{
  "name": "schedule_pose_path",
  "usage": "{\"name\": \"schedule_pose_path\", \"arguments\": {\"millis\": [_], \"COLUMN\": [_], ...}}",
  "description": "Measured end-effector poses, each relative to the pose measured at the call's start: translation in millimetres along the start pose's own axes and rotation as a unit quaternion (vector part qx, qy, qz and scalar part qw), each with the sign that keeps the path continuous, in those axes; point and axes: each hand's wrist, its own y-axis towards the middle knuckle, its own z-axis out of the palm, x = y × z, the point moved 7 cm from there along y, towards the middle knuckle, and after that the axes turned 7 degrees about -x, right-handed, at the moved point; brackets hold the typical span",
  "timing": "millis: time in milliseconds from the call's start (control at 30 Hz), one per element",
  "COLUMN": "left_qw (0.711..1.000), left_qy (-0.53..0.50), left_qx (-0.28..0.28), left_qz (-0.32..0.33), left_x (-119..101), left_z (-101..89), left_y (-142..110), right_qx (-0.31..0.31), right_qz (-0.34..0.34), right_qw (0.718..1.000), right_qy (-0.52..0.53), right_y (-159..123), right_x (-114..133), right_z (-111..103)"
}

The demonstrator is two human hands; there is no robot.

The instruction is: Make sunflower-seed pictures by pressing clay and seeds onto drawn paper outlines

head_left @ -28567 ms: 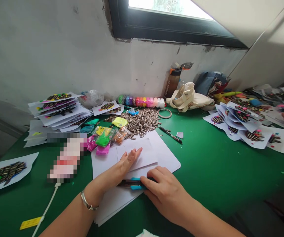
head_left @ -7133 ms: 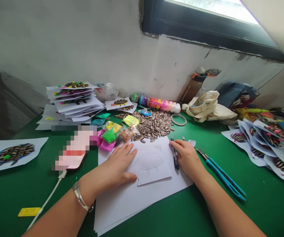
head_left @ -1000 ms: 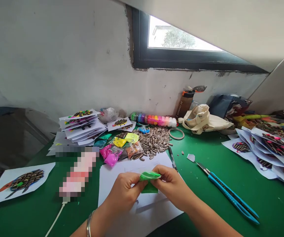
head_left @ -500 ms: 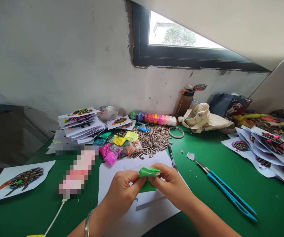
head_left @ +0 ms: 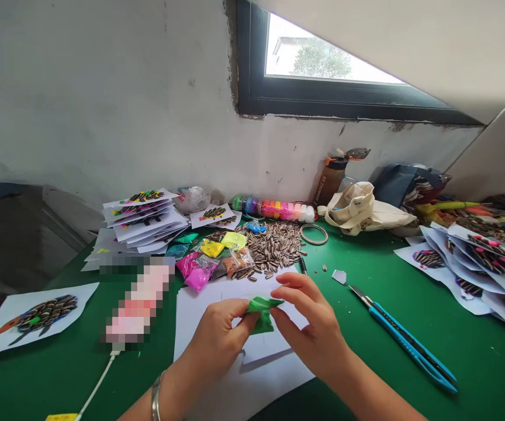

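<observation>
My left hand (head_left: 224, 330) pinches a small green clay packet (head_left: 260, 316) between thumb and fingers, above the paper. Close by on the packet's right side is my right hand (head_left: 309, 321), its fingers apart; whether a fingertip still touches the packet I cannot tell. White paper sheets (head_left: 208, 374) lie on the table under both hands. Just beyond the sheets are a pink clay packet (head_left: 197, 279), a yellow clay packet (head_left: 212, 249) and a heap of striped sunflower seeds (head_left: 274, 245).
A blue utility knife (head_left: 410, 345) with its blade out lies on the green table (head_left: 366, 380) at the right. Paper stacks (head_left: 151, 228) with seed pictures stand at both sides. A tape roll (head_left: 314, 234), a cloth bag (head_left: 362, 210) and a bottle (head_left: 330, 181) are along the back.
My right hand has let its pinch on the packet's right end go, with its fingers now spread and raised. The packet hangs lower and more folded in my left hand.
</observation>
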Motion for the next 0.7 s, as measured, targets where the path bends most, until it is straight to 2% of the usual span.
{"name": "schedule_pose_path", "arguments": {"millis": [200, 433, 700], "left_qw": [1.0, 0.999, 1.0], "left_qy": [0.023, 0.002, 0.003], "left_qx": [-0.015, -0.036, -0.005], "left_qz": [0.014, 0.026, 0.03], "left_x": [-3, -3, -4], "left_z": [-3.6, -10.8, -8.6], "left_y": [-1, 2, 2], "right_qx": [0.008, 0.052, 0.076], "right_qz": [-0.007, 0.076, 0.139], "right_qw": [0.999, 0.995, 0.984], "right_qy": [-0.03, 0.029, 0.086], "right_y": [-2, 0, 0], "right_x": [-2, -13, -15], "right_z": [4, 11, 15]}}
